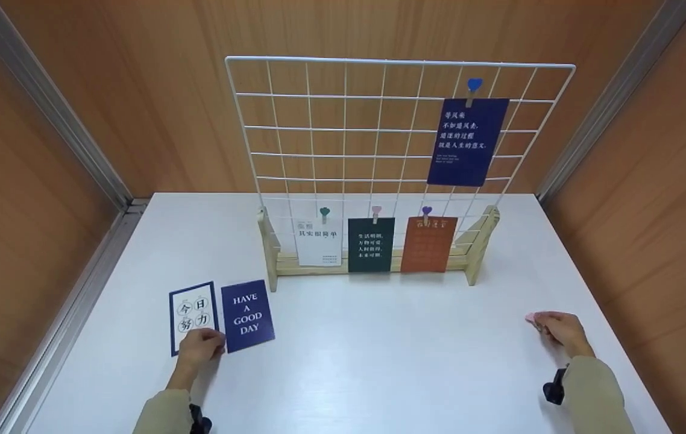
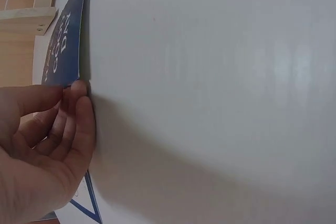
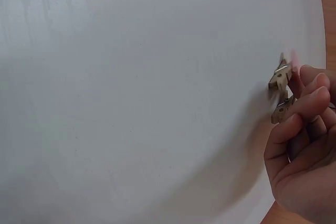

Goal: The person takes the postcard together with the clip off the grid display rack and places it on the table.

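My left hand (image 1: 199,348) is over the lower right part of a blue-bordered white card (image 1: 200,304). Its thumb and finger pinch the lower left corner of the navy "HAVE A GOOD DAY" card (image 1: 248,316), which also shows past the fingertips in the left wrist view. Over at the table's right side, my right hand (image 1: 563,331) holds small wooden clothespins. The right wrist view shows two, one clothespin (image 3: 280,78) above another clothespin (image 3: 282,109), both at the fingertips. A pink heart (image 1: 530,317) tops one of them.
A white wire grid (image 1: 400,61) stands on a wooden base (image 1: 313,263) at the back. Heart clips hold a navy card (image 1: 469,144) high on the right, with a white card (image 1: 320,244), a green card (image 1: 371,246) and an orange card (image 1: 429,246) below. Wood-look walls surround the white table (image 1: 367,361).
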Motion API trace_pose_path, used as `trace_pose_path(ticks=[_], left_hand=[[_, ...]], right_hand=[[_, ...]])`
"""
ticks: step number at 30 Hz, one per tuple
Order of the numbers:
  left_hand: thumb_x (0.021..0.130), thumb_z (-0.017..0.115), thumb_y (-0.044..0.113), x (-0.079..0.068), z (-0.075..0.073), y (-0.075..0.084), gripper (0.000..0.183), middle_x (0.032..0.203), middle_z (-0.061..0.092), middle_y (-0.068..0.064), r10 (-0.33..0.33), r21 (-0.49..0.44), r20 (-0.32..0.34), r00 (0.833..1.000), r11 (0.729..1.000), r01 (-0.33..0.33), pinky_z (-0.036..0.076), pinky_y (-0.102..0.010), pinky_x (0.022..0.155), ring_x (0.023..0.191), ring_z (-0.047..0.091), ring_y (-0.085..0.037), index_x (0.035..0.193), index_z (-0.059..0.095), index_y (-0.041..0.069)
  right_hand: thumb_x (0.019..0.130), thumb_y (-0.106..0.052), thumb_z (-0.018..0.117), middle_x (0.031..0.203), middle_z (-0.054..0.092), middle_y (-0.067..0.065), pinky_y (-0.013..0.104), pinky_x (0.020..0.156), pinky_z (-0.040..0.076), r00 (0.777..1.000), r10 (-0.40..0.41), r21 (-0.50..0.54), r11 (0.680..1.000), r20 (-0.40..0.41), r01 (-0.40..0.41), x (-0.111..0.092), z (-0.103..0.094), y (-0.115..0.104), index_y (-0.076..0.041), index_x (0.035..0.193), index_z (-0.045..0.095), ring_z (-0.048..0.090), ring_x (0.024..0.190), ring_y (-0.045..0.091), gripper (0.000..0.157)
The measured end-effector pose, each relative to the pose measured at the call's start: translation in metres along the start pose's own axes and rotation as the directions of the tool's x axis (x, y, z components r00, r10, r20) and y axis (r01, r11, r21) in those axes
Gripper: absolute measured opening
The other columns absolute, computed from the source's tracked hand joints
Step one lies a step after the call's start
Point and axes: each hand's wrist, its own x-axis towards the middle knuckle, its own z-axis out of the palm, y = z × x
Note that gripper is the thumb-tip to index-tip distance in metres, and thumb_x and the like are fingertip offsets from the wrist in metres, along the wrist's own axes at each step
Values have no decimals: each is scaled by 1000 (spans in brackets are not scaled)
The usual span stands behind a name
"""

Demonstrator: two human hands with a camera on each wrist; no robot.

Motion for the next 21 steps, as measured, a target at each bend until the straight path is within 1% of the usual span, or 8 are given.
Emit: trace_pose_path(ticks=[3, 7, 9, 11, 13, 17, 18, 21], left_hand=[[86, 48, 1, -3, -1, 1, 20, 80, 59, -13, 11, 16, -16, 1000, 1000, -10, 49, -29, 62, 69, 57, -19, 97, 54, -14], [86, 49, 3, -7, -2, 6, 20, 75, 58, -10, 69, 67, -50, 996, 996, -66, 46, -27, 57, 66, 55, -19, 95, 57, -13], [86, 50, 5, -8, -3, 9, 20, 74, 59, -10, 99, 81, -67, 993, 992, -94, 45, -27, 56, 66, 55, -20, 95, 57, -12], [87, 49, 7, -8, -3, 13, 22, 76, 58, -11, 123, 80, -75, 990, 990, -117, 45, -27, 57, 67, 56, -21, 97, 57, -11], [88, 49, 8, -7, -3, 18, 23, 78, 58, -11, 152, 77, -87, 985, 986, -145, 46, -26, 58, 69, 57, -22, 98, 57, -11], [88, 50, 10, -6, -3, 30, 25, 81, 57, -13, 199, 52, -114, 973, 980, -194, 49, -27, 60, 72, 59, -25, 99, 56, -12], [88, 50, 11, -6, -2, 33, 25, 82, 57, -13, 205, 46, -119, 971, 979, -201, 49, -28, 61, 73, 59, -26, 100, 56, -11], [89, 51, 15, -7, -2, 45, 27, 85, 58, -13, 212, 26, -130, 969, 977, -210, 49, -30, 63, 76, 59, -26, 101, 57, -8]], right_hand=[[89, -27, 51, 81, 55, 3, 26, 58, 42, 1000, -4, -19, 1000, -1, 4, -2, 0, -1, 8, 115, 51, 48, 71, 16, 44], [88, -26, 51, 86, 55, 3, 25, 59, 43, 1000, -11, -26, 1000, -14, 11, -4, -2, -3, 9, 116, 50, 48, 74, 15, 44], [88, -25, 51, 83, 55, 3, 25, 58, 44, 999, -31, -2, 1000, -24, 30, -4, -4, -5, 10, 115, 50, 48, 70, 15, 45], [88, -27, 52, 78, 54, 3, 26, 58, 44, 998, -61, 27, 998, -19, 61, -3, -7, -7, 11, 114, 50, 49, 67, 13, 46], [85, -31, 56, 71, 53, 3, 27, 57, 45, 998, -65, 79, 995, -18, 66, 3, -12, -6, 9, 112, 51, 49, 61, 12, 49], [81, -39, 61, 67, 53, 3, 29, 58, 47, 996, -90, 119, 989, 6, 88, 15, -21, -6, 2, 108, 57, 51, 59, 14, 49], [81, -37, 62, 66, 53, 3, 28, 57, 47, 994, -106, 141, 985, 5, 104, 18, -23, -5, 0, 105, 59, 51, 58, 14, 45], [84, -35, 58, 65, 52, 3, 26, 56, 46, 984, -176, 91, 980, 4, 174, 8, -23, -23, 5, 109, 56, 50, 59, 15, 47]])
